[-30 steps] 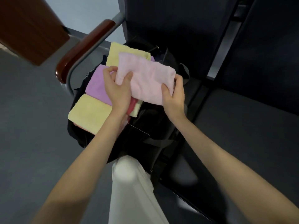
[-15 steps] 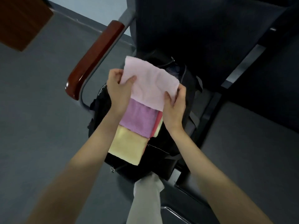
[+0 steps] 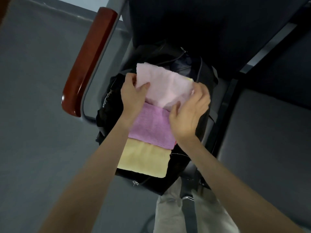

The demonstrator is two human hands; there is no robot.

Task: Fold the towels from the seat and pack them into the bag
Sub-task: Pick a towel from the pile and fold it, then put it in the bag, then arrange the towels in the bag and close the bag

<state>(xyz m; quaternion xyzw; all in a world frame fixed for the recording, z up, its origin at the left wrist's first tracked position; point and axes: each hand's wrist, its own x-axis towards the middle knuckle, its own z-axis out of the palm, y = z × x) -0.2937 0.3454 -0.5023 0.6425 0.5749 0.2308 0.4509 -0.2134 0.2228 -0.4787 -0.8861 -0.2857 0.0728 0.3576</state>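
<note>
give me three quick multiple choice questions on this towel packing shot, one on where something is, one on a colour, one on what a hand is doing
1. Where does the purple towel lie?
A. between the light pink towel and the yellow towel
B. on the floor
C. over the wooden armrest

2. What colour is the towel nearest the person?
A. blue
B. yellow
C. white

3. What is the left hand doing?
A. hanging idle at the side
B. resting on the armrest
C. gripping the light pink towel's edge

Answers:
1 A, the purple towel shows between the light pink towel above and the yellow towel below, on the black bag.
2 B, the lowest towel in view is yellow.
3 C, the left hand has its thumb on top of the pink cloth while the right hand holds the other side.
</note>
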